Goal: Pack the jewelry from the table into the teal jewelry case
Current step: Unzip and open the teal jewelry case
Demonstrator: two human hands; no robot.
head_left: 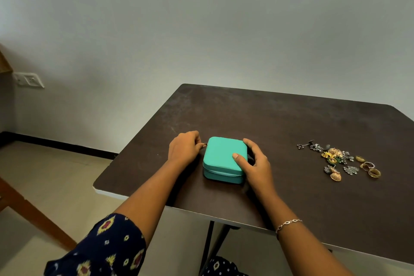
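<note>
Opening step: left hand (184, 148) pinches zipper pull (204, 145), right hand (253, 161) grips the shut case (221, 159). Next: run zipper round; jewelry (338, 160) untouched.

Teal jewelry case (221, 157): rounded square, zipped closed, flat on the table (291, 123), zipper pull (204, 144) at its left side. Jewelry (336, 157): loose cluster of gold and silver earrings (335, 176) plus gold rings (370, 170), well apart to its right.
</note>
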